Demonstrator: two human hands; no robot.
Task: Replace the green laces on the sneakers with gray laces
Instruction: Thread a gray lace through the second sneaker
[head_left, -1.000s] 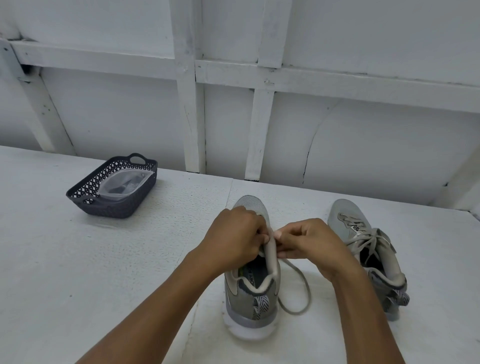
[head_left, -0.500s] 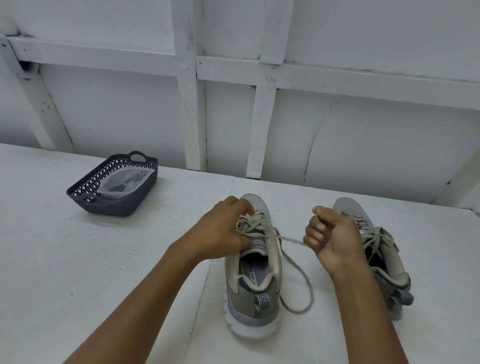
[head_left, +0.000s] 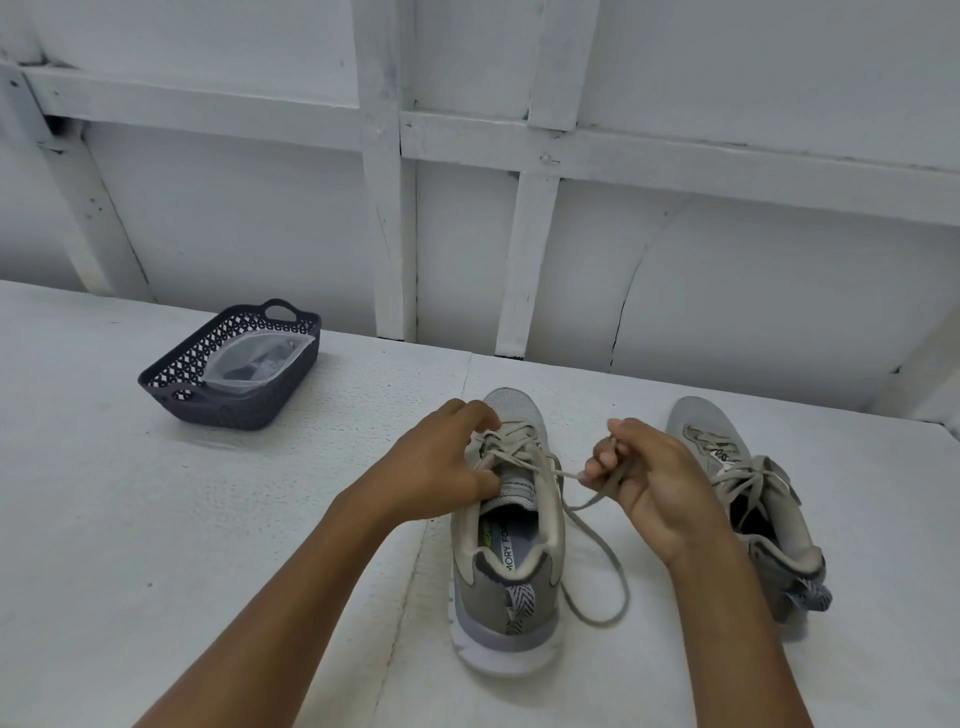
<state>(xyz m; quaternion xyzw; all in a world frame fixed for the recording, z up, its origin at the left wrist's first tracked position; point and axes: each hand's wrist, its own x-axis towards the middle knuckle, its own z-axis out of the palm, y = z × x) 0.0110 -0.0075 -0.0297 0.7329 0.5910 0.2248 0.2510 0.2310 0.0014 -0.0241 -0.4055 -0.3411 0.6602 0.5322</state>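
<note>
While right hand (head_left: 654, 483) pinches lace (head_left: 597, 621) | left hand (head_left: 436, 467) grips sneaker (head_left: 506, 608) | white table (head_left: 208, 519), panelled wall (head_left: 727, 286)

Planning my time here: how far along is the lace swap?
Barely begun. Done: nothing yet; the right sneaker is laced. In hand: the left hand grips the middle sneaker while the right hand pinches its lace, loose at the top. Left: unlacing both, then relacing; a bag lies in the basket, contents unclear.
</note>
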